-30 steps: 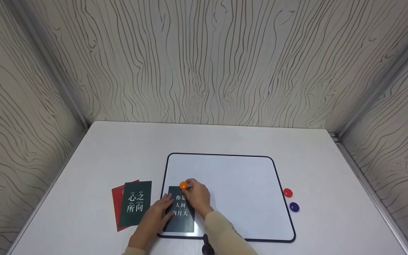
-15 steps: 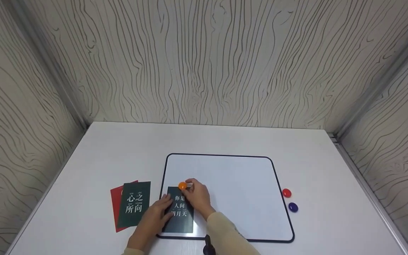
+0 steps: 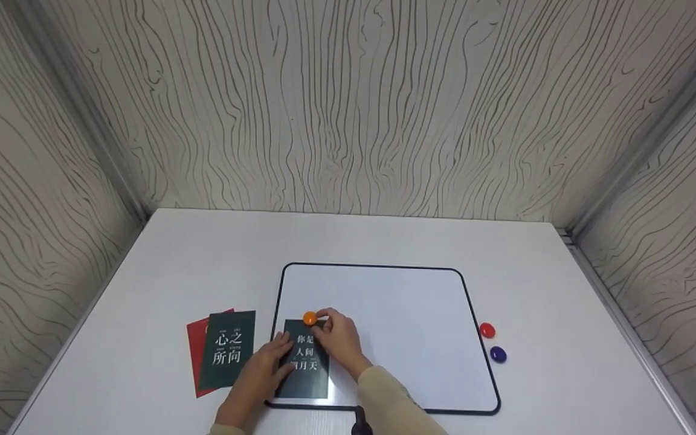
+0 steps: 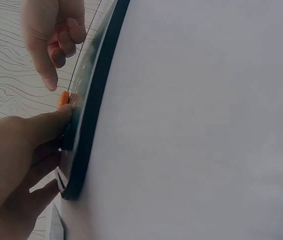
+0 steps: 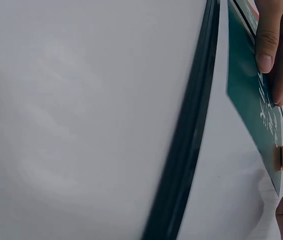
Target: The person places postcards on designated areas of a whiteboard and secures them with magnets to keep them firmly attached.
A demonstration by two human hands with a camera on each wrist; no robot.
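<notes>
A dark green card (image 3: 306, 383) with white Chinese characters lies on the lower left of a black-edged whiteboard (image 3: 411, 338). My left hand (image 3: 266, 365) rests spread along the card's left side, its thumb and fingertips pressing the surface. On the card's top edge sits an orange round magnet (image 3: 310, 318). Just right of that magnet is my right hand (image 3: 341, 341), index finger and thumb parted around its side. In the left wrist view a small gap shows between the right hand's extended fingertip (image 4: 51, 85) and the magnet. The right wrist view shows the magnet flat against the card.
Left of the board, another green card (image 3: 227, 350) overlaps a red card (image 3: 199, 353) on the white table (image 3: 142, 290). A red magnet (image 3: 487, 330) and a purple magnet (image 3: 498, 354) lie by the board's right edge. Patterned walls (image 3: 348, 109) enclose the table.
The right fingertips have shifted slightly at the orange magnet, which remains at the card's top edge. The left hand stays on the card. The head view has drifted a little.
</notes>
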